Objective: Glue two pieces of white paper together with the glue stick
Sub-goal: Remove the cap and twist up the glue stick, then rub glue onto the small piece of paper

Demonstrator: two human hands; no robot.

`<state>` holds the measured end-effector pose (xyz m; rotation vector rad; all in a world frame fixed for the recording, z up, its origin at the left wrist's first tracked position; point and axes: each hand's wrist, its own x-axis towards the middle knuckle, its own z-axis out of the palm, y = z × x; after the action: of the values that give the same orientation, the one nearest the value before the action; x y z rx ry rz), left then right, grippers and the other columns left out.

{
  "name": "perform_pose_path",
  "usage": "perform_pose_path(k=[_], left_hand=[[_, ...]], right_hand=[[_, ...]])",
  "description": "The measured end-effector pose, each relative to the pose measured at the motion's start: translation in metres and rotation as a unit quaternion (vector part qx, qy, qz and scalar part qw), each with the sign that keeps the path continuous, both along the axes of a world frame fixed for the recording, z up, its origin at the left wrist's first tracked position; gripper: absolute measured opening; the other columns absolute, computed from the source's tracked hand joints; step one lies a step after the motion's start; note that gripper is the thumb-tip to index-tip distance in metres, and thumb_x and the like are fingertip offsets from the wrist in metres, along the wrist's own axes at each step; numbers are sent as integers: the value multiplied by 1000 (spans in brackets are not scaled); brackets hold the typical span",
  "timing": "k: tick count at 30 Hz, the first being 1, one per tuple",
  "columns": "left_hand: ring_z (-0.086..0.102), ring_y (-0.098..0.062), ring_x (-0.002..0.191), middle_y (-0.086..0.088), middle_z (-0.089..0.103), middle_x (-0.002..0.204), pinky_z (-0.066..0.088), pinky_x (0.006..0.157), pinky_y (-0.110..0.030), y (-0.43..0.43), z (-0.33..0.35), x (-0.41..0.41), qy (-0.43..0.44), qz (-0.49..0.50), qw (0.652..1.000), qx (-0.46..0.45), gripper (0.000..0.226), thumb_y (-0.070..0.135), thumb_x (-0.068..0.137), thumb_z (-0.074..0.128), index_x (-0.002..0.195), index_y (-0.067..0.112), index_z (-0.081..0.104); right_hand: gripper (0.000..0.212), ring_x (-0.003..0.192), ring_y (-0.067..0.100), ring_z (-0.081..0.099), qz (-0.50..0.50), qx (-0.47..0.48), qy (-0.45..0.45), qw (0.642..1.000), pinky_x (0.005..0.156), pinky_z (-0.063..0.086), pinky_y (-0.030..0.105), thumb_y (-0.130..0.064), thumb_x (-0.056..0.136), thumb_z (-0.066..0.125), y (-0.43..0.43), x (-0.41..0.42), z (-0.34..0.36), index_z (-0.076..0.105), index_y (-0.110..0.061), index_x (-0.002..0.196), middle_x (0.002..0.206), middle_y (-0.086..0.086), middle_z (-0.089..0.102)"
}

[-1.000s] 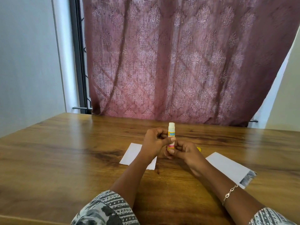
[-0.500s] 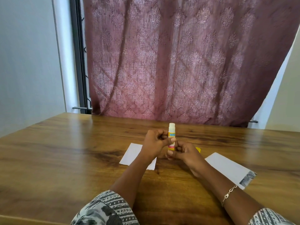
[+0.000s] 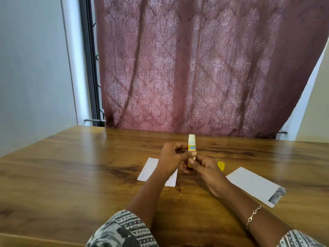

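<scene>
glue stick (image 3: pixel 192 146) held upright, uncapped, above the surface (image 3: pixel 71 175) | left hand (image 3: pixel 171 159) grip clamped on barrel, right hand (image 3: pixel 204 168) grip on base | base seemingly twisted since earlier, stick little changed | papers (image 3: pixel 151 168) (image 3: pixel 252 184) unglued

**Glue stick uncapped and upright, two papers flat on the table**

The glue stick (image 3: pixel 192 146) stands upright, held above the table at its lower part, with a yellow body, a blue label and its whitish glue tip exposed. Its yellow cap (image 3: pixel 221 165) sits just to the right. One white paper (image 3: pixel 149 168) lies flat on the left, partly hidden. The second paper (image 3: pixel 254 184), longer, lies angled to the right, its near corner printed grey.
</scene>
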<state>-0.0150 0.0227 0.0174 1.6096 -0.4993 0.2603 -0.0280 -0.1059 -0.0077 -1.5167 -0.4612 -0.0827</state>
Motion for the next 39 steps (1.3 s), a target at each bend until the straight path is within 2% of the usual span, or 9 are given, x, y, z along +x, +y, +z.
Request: perform_pose_path(k=[2,5,9,13,19,23,29,33,39], left_hand=[[63,-23,74,-16,69,82,52,75,-37,7,3,-1,-10,3,1000,12,13,8,77,69,90,9,70],[62,-10,72,-1,68,78,51,77,-34,29,4,2,-43,99,993,47,14,16,81,66,91,8,71],[61,-14,90,2,68,96,48,80,-30,63,-5,14,-38,252,923,287,19,23,85,62,99,12,68],[62,-18,97,1,69,104,52,83,-34,74,-14,24,19,284,888,360,17,15,85,60,101,17,66],[57,-21,106,-4,64,116,44,89,-29,64,-12,22,28,240,874,422,32,24,82,66,112,12,62],[55,-22,109,-5,61,120,47,91,-33,52,-15,17,44,203,837,507,40,37,83,62,115,13,58],[45,-23,124,-5,47,137,41,97,-36,44,-15,12,53,147,809,566,53,44,83,59,129,18,49],[41,-22,128,-4,44,141,37,104,-38,44,-12,11,64,101,825,552,52,38,85,59,131,19,47],[30,-22,136,-2,29,150,24,111,-33,40,-9,5,81,-12,844,530,49,25,89,56,136,22,41]], right_hand=[[17,74,15,62,-2,2,1,1000,69,54,21,-11,92,42,3,0,-1,59,-9,92,77,7,64],[18,75,16,62,-6,-5,12,1000,66,54,19,-12,94,37,6,1,-2,54,-9,90,77,7,64],[16,78,18,63,-6,-32,0,999,65,54,17,-10,96,34,7,3,-3,50,-12,96,80,10,63],[16,79,15,64,-4,-61,5,998,67,54,17,-10,96,35,6,3,-3,50,-14,95,82,9,63],[17,104,20,59,4,-164,-12,986,96,44,30,-17,96,36,8,3,-7,49,-15,106,91,2,67],[16,105,23,60,12,-176,-5,984,100,43,34,-19,96,36,10,2,-7,49,-17,105,89,2,67],[16,89,24,63,-21,-92,-2,995,86,49,31,-13,95,38,4,3,-1,54,-17,93,82,5,66],[18,80,17,61,-55,-7,14,998,65,55,21,-8,94,39,-4,2,6,56,-13,97,82,7,63],[25,69,14,60,-110,20,5,994,55,51,19,-9,92,44,-16,3,15,52,-9,116,76,7,60]])
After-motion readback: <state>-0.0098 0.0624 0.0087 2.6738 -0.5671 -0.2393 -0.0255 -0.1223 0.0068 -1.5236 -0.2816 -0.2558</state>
